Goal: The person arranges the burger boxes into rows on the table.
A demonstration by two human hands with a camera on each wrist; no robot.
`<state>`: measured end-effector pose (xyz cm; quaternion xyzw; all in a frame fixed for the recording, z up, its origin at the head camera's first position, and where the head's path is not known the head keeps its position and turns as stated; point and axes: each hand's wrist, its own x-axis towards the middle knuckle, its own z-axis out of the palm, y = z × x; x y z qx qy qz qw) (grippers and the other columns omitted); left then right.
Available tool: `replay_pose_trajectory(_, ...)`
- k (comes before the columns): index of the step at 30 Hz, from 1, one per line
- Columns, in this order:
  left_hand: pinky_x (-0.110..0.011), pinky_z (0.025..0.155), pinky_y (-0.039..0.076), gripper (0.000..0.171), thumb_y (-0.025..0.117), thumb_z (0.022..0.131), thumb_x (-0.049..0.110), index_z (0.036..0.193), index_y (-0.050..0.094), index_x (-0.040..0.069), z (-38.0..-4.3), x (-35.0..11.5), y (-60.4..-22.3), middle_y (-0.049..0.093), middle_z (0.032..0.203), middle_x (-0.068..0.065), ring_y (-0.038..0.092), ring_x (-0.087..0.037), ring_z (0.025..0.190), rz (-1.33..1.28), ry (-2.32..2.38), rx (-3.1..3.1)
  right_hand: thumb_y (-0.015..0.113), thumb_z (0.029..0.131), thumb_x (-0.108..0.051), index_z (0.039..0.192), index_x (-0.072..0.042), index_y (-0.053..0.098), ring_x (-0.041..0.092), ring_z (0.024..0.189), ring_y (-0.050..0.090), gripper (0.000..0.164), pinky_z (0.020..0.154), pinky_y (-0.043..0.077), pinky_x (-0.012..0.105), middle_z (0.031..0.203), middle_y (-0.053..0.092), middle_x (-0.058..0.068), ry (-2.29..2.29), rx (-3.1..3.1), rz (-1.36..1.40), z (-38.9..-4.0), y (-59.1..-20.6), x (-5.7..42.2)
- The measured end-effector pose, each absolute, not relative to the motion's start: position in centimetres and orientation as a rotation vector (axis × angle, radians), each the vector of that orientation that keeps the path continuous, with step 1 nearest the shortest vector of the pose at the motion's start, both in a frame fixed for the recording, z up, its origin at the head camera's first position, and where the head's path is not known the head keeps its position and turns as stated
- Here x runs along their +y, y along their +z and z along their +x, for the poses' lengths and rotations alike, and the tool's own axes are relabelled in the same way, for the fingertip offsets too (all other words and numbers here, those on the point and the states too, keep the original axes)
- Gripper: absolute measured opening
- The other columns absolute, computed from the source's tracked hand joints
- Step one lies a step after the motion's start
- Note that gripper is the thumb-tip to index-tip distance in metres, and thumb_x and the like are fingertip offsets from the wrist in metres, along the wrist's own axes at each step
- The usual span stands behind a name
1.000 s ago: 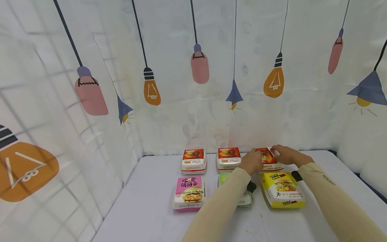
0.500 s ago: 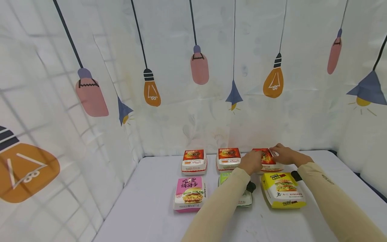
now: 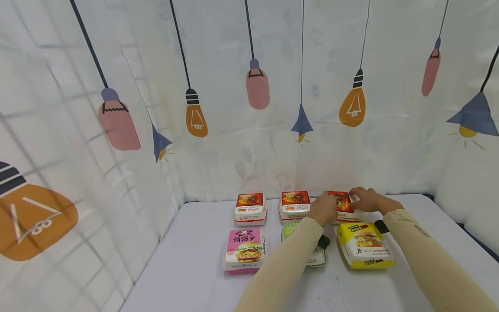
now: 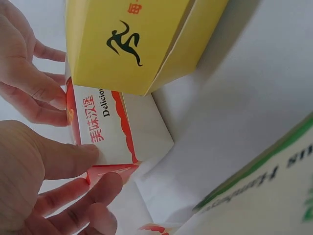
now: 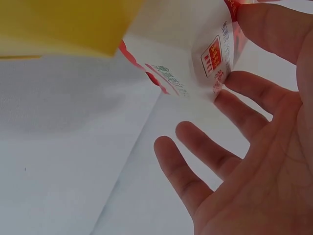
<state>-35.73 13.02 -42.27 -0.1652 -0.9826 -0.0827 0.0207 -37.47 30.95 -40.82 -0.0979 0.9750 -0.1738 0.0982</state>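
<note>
Both hands hold the red-and-white burger box (image 3: pixel 343 207) at the right end of the back row. My left hand (image 3: pixel 324 209) grips its left side; in the left wrist view the thumb (image 4: pixel 73 159) presses the printed face and the other fingers lie by the side. From the right, my right hand (image 3: pixel 368 200) grips the same box. In the right wrist view its thumb and nearer fingers touch the box (image 5: pixel 190 54), while the other two fingers stand apart from it. Directly in front lies a yellow-and-white burger box (image 3: pixel 365 246). A green-and-white box (image 3: pixel 315 258) is partly hidden by the left forearm.
Two more red-and-white boxes, one at the back left (image 3: pixel 250 209) and another at the back middle (image 3: pixel 295 206), stand left of the hands. A pink burger box (image 3: pixel 244 250) lies at the front left. Behind the white table (image 3: pixel 187 268) hangs a lamp-patterned curtain (image 3: pixel 234 151).
The red-and-white box between my hands has shifted slightly left, and both hands stay on it. The other boxes have not moved.
</note>
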Motion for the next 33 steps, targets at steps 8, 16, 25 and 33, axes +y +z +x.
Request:
replay_pose_trajectory(8, -0.025, 0.084, 0.055, 0.029, 0.080, 0.089, 0.027, 0.117, 0.074, 0.025, -36.0, 13.2, -42.3, 0.061, 0.121, 0.006, 0.057, -0.010, 0.084, -0.511, -0.305, -3.061, 0.068, 0.096, -0.029, 0.138, 0.009, 0.047, 0.053, 0.119, 0.048, 0.061, 0.103, 0.043, 0.069, 0.143, 0.042, 0.038, -0.548, 2.848, -0.314, -37.8, -41.1, 31.4)
replay_pose_trajectory(16, -0.024, 0.086, 0.053, 0.026, 0.081, 0.087, 0.026, 0.112, 0.076, 0.022, -36.0, 13.3, -42.2, 0.062, 0.114, 0.006, 0.054, -0.009, 0.087, -0.489, -0.436, -3.057, 0.069, 0.094, -0.026, 0.143, 0.013, 0.043, 0.056, 0.128, 0.045, 0.067, 0.106, 0.041, 0.068, 0.145, 0.036, 0.040, -0.574, 2.793, -0.289, -37.7, -40.7, 31.5)
replay_pose_trajectory(25, -0.025, 0.077, 0.051, 0.038, 0.080, 0.085, 0.042, 0.116, 0.074, 0.020, -35.9, 13.3, -42.0, 0.059, 0.110, 0.004, 0.055, -0.012, 0.082, -0.439, -0.437, -3.095, 0.068, 0.093, -0.019, 0.141, 0.012, 0.047, 0.055, 0.125, 0.048, 0.061, 0.105, 0.042, 0.068, 0.141, 0.040, 0.040, -0.554, 2.804, -0.318, -37.4, -40.6, 31.8)
replay_pose_trajectory(33, -0.027, 0.078, 0.055, 0.058, 0.080, 0.082, 0.056, 0.126, 0.068, 0.020, -35.8, 13.5, -42.4, 0.058, 0.114, 0.000, 0.055, -0.015, 0.083, -0.392, -0.463, -3.105, 0.070, 0.091, -0.017, 0.139, 0.012, 0.050, 0.054, 0.121, 0.050, 0.059, 0.103, 0.043, 0.069, 0.136, 0.043, 0.040, -0.563, 2.816, -0.354, -36.9, -40.4, 32.1)
